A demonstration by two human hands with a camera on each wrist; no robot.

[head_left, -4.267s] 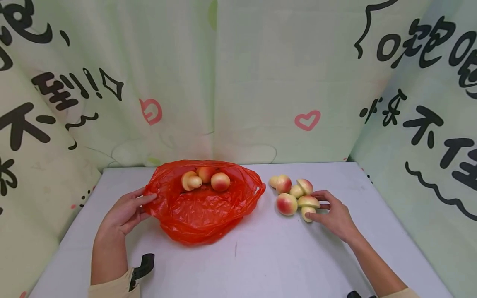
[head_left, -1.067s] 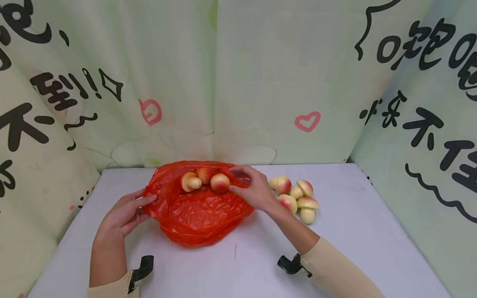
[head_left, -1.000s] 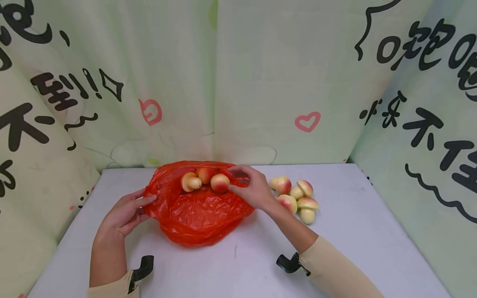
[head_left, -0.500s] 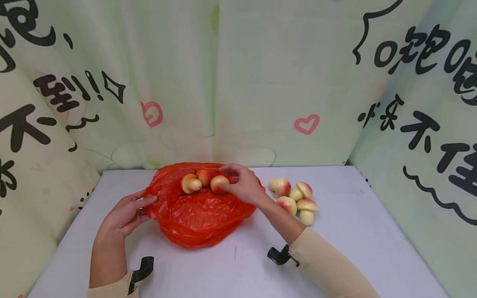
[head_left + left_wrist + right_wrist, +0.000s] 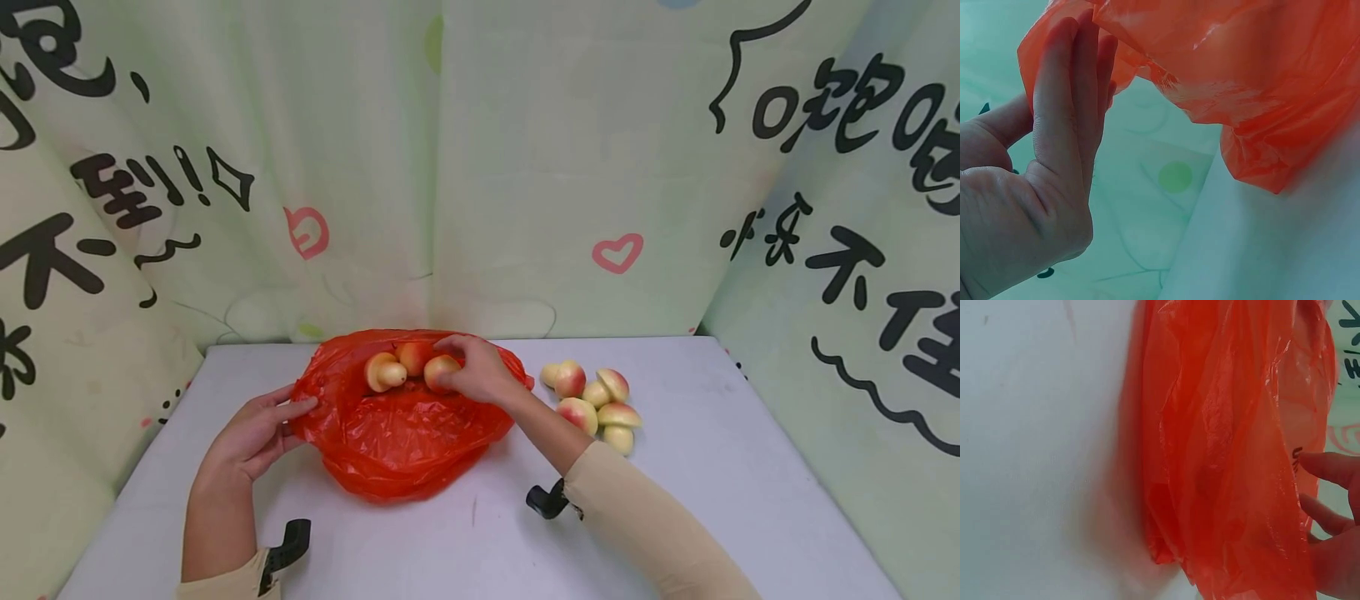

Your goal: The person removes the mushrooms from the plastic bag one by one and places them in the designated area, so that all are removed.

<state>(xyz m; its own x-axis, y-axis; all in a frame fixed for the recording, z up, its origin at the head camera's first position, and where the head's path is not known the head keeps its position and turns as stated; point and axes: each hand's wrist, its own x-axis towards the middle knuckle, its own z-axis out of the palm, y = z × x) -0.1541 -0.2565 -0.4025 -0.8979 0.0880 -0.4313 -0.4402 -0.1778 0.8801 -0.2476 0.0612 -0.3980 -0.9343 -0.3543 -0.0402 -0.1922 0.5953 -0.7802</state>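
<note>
A red plastic bag [image 5: 405,454] lies with its mouth spread; a mushroom-shaped piece [image 5: 386,372] and two round peach-like pieces, one at the back [image 5: 413,357] and one at the right [image 5: 438,372], are in it. My left hand [image 5: 251,433] pinches the bag's left rim between thumb and fingers; in the left wrist view its straight fingers [image 5: 1057,106] lie against the red film [image 5: 1254,75]. My right hand [image 5: 480,372] reaches over the right rim, fingers spread beside the right round piece. Whether they touch it is unclear. In the right wrist view the bag [image 5: 1210,444] hides that piece.
Several peach- and mushroom-shaped pieces stand close together right of the bag, among them a round one [image 5: 577,414] and a mushroom [image 5: 618,417]. They rest on the white table [image 5: 420,554]. A printed curtain [image 5: 510,167] rises behind the table.
From the group at the right, my right hand has come over to the bag and, in the last second, moved further left to the right round piece. My left hand keeps its hold on the rim.
</note>
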